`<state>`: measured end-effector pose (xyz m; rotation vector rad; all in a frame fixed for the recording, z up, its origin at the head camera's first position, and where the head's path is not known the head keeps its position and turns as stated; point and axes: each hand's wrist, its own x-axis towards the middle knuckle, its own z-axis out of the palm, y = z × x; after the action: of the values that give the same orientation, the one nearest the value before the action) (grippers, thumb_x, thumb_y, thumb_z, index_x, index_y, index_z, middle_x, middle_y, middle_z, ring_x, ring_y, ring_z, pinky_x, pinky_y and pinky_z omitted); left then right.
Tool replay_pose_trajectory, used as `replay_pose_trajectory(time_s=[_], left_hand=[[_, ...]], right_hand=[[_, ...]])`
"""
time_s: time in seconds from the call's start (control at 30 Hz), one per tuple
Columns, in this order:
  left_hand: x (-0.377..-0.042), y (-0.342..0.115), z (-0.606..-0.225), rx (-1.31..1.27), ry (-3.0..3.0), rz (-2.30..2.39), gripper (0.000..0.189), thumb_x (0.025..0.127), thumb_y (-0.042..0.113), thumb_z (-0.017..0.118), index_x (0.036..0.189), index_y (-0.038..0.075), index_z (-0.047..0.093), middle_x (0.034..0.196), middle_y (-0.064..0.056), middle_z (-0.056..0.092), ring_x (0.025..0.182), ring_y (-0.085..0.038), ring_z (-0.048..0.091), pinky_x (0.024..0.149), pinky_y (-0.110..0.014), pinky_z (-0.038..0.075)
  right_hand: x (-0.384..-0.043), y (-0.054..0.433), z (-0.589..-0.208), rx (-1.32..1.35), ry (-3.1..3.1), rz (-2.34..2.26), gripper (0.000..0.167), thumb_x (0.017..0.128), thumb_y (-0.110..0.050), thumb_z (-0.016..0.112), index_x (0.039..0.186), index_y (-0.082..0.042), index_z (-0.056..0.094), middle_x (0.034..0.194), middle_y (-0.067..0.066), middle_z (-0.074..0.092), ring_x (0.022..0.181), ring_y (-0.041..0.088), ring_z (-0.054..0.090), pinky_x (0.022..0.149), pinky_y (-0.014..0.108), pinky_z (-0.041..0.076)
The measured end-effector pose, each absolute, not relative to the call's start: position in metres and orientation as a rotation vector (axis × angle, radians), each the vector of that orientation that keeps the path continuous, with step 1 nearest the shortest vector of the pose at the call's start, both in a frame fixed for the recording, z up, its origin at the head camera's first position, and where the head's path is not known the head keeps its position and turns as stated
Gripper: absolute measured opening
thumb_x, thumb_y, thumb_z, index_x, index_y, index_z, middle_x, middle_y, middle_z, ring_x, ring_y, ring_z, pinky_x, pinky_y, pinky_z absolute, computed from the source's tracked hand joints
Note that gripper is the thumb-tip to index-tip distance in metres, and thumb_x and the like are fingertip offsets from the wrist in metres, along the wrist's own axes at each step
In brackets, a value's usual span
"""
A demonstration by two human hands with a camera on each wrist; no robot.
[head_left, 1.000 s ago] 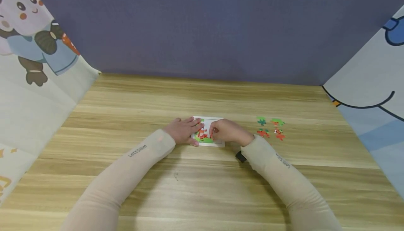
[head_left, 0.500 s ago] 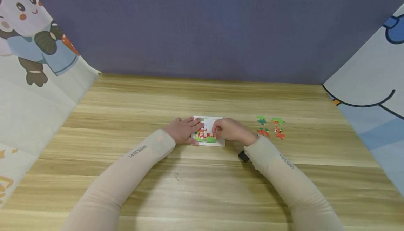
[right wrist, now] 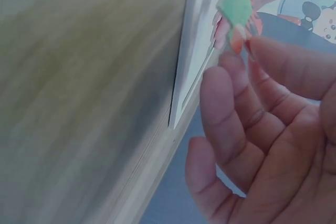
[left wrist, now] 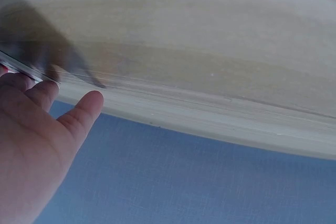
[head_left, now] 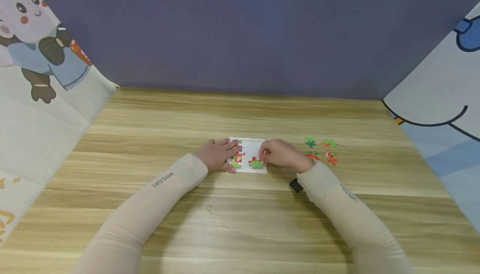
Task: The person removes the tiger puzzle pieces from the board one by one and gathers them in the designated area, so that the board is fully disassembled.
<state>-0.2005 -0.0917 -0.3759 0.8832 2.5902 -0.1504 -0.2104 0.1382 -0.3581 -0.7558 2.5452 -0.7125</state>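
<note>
A white puzzle tray (head_left: 252, 139) lies on the wooden table in front of me. My left hand (head_left: 216, 156) rests on its left side with fingers spread. Green and orange puzzle pieces (head_left: 239, 157) sit at the tray's left, partly hidden by these fingers. Between thumb and fingertips, my right hand (head_left: 279, 154) pinches a green and red puzzle piece (head_left: 256, 164) over the tray's lower right part. Seen from the right wrist, that puzzle piece (right wrist: 235, 4) is tilted up off the tray, its lower end between the fingertips.
Several loose puzzle pieces (head_left: 330, 143) lie to the right of the tray, in green, red and orange. A small black object (head_left: 296, 185) shows by the right wrist. A dark blue-grey panel (head_left: 240, 36) stands behind the table, with cartoon-printed sheets (head_left: 48, 57) at both sides.
My right hand has moved a little to the right with the puzzle piece, which now stands apart from the pieces on the left. The left hand has stayed in place.
</note>
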Motion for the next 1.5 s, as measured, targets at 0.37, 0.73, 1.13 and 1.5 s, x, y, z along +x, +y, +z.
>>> replay_pose_trajectory(time_s=[0.37, 0.73, 1.13, 1.5], left_hand=[[-0.202, -0.092, -0.378, 0.894, 2.583, -0.137, 0.081, 0.092, 0.060, 0.045, 0.155, 0.018, 0.016, 0.160, -0.003, 0.007, 0.146, -0.024, 0.009, 0.111, -0.055, 0.021], [-0.201, -0.089, -0.375, 0.894, 2.573, -0.146, 0.080, 0.093, 0.059, 0.045, 0.155, 0.018, 0.016, 0.160, -0.003, 0.008, 0.146, -0.023, 0.010, 0.111, -0.055, 0.023], [-0.192, -0.090, -0.376, 0.909, 2.618, -0.248, 0.075, 0.096, 0.057, 0.038, 0.154, 0.015, 0.016, 0.159, -0.002, 0.013, 0.144, -0.022, 0.017, 0.111, -0.052, 0.024], [-0.183, -0.087, -0.375, 0.957, 2.682, -0.322, 0.065, 0.097, 0.054, 0.041, 0.150, 0.017, 0.034, 0.155, -0.002, 0.028, 0.140, -0.019, 0.031, 0.104, -0.047, 0.037]], right_hand=[[-0.211, 0.156, -0.356, -0.708, 2.543, -0.730, 0.011, 0.088, 0.000, 0.057, 0.084, -0.008, 0.065, 0.081, 0.001, 0.064, 0.067, 0.014, 0.048, 0.064, 0.029, 0.041], [-0.209, 0.181, -0.358, -0.687, 2.569, -0.742, 0.009, 0.089, -0.001, 0.058, 0.086, -0.005, 0.065, 0.083, 0.002, 0.065, 0.071, 0.014, 0.052, 0.065, 0.030, 0.043], [-0.205, 0.212, -0.354, -0.610, 2.582, -0.706, 0.007, 0.093, -0.004, 0.057, 0.089, -0.005, 0.063, 0.089, 0.006, 0.064, 0.074, 0.018, 0.053, 0.066, 0.033, 0.045], [-0.197, 0.247, -0.354, -0.654, 2.627, -0.719, 0.006, 0.090, 0.000, 0.058, 0.088, -0.001, 0.064, 0.081, 0.004, 0.063, 0.069, 0.014, 0.052, 0.060, 0.032, 0.044]])
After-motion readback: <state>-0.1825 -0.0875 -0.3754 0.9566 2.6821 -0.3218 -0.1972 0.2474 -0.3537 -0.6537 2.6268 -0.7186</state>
